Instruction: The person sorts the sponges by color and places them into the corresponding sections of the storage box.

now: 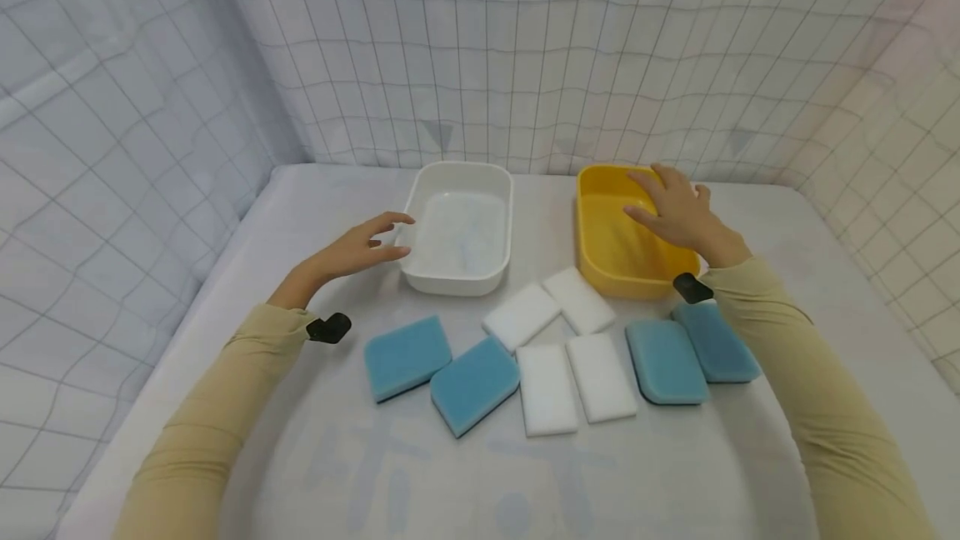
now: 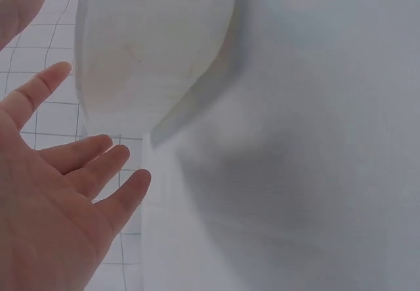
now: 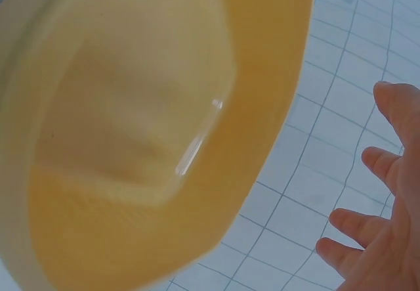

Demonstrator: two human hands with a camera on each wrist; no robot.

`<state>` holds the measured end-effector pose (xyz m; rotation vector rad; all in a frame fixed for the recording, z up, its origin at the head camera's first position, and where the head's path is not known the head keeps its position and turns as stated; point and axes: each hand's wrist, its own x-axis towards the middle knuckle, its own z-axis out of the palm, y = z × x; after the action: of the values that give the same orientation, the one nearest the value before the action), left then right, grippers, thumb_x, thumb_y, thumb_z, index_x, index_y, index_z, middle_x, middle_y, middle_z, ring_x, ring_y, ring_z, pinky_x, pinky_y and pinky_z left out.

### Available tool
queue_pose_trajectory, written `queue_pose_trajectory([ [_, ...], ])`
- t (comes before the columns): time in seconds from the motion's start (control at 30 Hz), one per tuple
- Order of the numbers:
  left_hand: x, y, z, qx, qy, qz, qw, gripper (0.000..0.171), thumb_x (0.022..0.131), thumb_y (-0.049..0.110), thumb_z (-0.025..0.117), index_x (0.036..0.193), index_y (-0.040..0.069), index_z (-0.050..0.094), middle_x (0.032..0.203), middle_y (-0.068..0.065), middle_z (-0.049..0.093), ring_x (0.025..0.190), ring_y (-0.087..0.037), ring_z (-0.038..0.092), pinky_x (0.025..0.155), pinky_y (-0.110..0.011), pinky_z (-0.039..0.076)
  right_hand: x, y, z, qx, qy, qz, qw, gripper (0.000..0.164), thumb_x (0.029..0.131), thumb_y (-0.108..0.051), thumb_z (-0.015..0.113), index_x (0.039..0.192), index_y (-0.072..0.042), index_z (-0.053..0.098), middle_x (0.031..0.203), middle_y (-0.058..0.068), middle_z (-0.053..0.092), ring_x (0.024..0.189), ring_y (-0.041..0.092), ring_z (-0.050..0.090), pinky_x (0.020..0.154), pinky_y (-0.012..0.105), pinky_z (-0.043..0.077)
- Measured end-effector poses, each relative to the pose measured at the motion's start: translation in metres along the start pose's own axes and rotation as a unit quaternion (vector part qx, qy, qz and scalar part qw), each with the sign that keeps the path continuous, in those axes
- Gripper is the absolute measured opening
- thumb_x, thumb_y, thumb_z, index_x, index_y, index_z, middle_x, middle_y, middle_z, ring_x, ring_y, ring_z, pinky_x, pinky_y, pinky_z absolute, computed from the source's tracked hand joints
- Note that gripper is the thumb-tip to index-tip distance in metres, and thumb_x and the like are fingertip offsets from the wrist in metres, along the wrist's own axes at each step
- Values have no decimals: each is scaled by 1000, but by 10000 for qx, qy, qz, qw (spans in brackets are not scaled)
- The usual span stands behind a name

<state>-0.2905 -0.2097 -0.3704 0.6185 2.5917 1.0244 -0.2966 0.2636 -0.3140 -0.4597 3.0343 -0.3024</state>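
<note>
Soft, even light and muted contrast across all three views.
In the head view, faint shadows spread inward from the left sleeve [image 1: 206, 423] and right sleeve [image 1: 828, 407] over the white tabletop [image 1: 450, 490]; the grid-lined cloth [image 1: 480, 48] looks bluish at left and pinkish at upper right, its lines bowing near the frame's sides. The left wrist view is dimmer and greyer, a broad blurred shadow right of centre, the white tub [image 2: 157, 54] soft. In the right wrist view, small glare streaks shine inside the yellow tub [image 3: 262, 94], hazy at left.
</note>
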Motion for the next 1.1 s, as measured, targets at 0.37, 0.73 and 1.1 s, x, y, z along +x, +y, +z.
queue_pose_trajectory([
  [0.37, -10, -12, 9, -642, -175, 415, 9969, 60, 88, 27, 65, 139, 10, 40, 153, -12, 26, 143, -39, 19, 112, -57, 21, -12, -5, 2, -78, 106, -64, 9999, 60, 97, -38, 46, 147, -14, 23, 153, 27, 10, 139, 47, 9, 100, 74, 7],
  [0.73, -10, -19, 21, -1132, -88, 265, 9932, 54, 92, 29, 60, 140, 19, 39, 155, -5, 25, 144, -36, 19, 113, -56, 21, -26, -5, 3, -100, 378, -351, 9986, 59, 97, -39, 48, 146, -15, 26, 152, 26, 14, 137, 48, 14, 100, 72, 8],
  [1.1, -8, -21, 34, -1798, 109, 501, 9824, 53, 94, 20, 57, 139, 7, 33, 149, -7, 27, 130, -33, 41, 91, -22, 42, -55, -12, 9, -10, 412, -723, 9965, 58, 96, -37, 51, 145, -15, 30, 153, 24, 14, 136, 50, 19, 100, 71, 10],
])
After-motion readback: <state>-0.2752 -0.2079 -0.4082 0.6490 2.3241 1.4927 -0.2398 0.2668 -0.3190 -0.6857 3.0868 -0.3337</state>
